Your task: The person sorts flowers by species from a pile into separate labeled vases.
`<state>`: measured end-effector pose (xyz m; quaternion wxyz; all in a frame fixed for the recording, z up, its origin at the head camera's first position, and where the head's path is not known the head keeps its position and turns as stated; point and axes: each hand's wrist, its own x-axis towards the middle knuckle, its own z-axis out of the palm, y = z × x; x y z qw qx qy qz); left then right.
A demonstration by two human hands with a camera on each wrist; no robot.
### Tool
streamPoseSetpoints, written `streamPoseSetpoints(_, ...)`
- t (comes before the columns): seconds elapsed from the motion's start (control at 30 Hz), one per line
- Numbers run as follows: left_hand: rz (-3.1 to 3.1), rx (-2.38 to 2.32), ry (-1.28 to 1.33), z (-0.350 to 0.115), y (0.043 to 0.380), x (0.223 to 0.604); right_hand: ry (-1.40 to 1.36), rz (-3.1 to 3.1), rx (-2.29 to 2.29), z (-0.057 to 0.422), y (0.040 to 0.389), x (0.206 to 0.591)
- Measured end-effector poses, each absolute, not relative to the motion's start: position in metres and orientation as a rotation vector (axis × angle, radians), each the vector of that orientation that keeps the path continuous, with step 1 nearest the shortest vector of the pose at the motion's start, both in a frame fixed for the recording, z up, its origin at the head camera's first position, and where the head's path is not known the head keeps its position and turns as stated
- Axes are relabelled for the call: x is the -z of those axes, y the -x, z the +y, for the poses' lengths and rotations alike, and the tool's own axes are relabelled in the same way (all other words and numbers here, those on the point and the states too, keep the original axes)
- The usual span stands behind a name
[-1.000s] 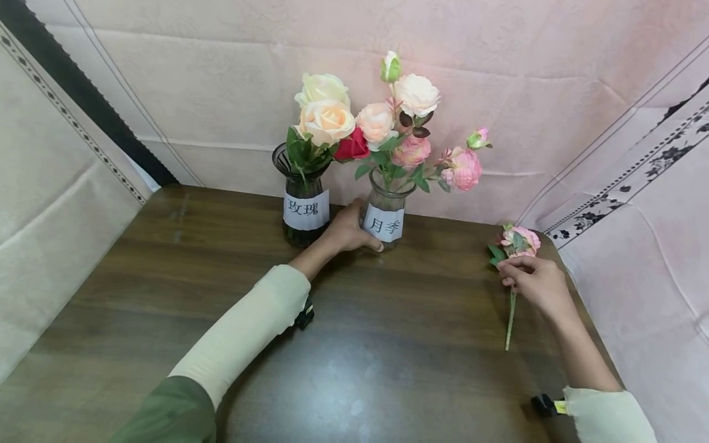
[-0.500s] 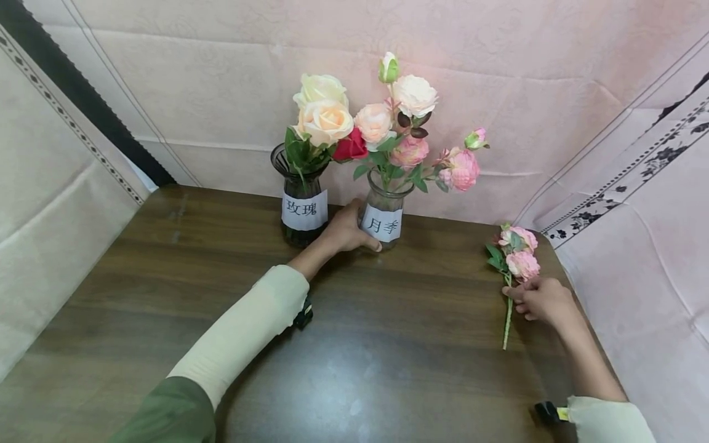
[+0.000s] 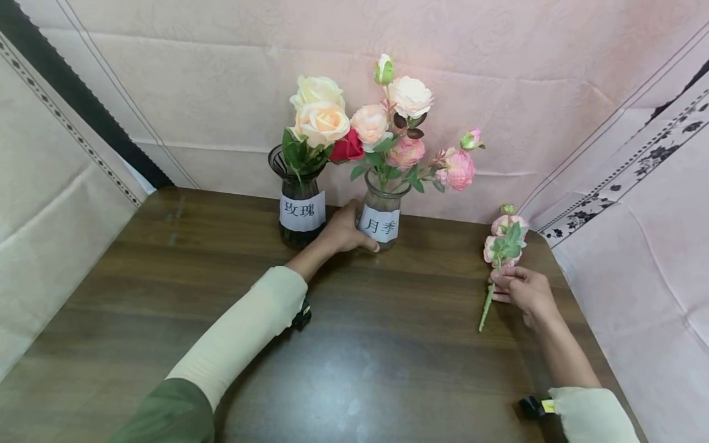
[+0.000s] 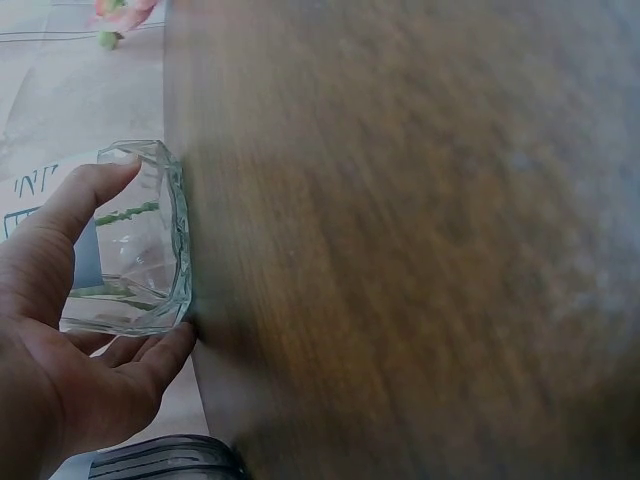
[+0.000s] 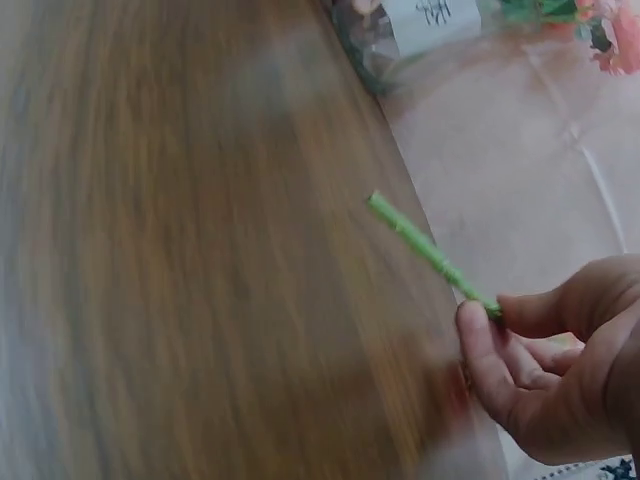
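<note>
My left hand (image 3: 346, 231) holds the clear glass vase (image 3: 379, 223) low on its left side. In the left wrist view the thumb lies along one side of the glass and the fingers along the other, near its base (image 4: 180, 250). Pink and white flowers (image 3: 407, 151) stand in this vase, which bears a white paper label. At the right, my right hand (image 3: 526, 292) pinches the green stem of an artificial pink flower (image 3: 501, 243) between thumb and fingers. Its blooms point to the back; the stem's bare end (image 5: 410, 235) sticks out past the fingertips.
A dark glass vase (image 3: 299, 187) with a white label stands just left of the clear one, holding cream, peach and red roses (image 3: 321, 123). Both vases are near the back edge of the brown wooden table (image 3: 166, 295). Pale cloth (image 3: 221, 92) hangs behind and at the sides.
The right hand has slid from near the blooms down to the stem and now pinches it. The flower has turned and shifted slightly left. The left hand has stayed at the clear vase.
</note>
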<state>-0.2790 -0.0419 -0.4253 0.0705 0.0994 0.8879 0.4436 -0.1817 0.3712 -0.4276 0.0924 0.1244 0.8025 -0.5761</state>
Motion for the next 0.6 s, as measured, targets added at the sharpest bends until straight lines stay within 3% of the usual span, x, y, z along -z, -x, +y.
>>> streamPoseSetpoints(0.23, 2.678, -1.338, -0.309, -0.042, 0.28, 0.427, -0.462, 1.916, 2.319, 0.348, 0.185, 0.427)
streamPoseSetpoints(0.6, 2.678, -1.295, -0.277, -0.041, 0.297, 0.441, -0.597, 1.436, 2.839, 0.301, 0.195, 0.424)
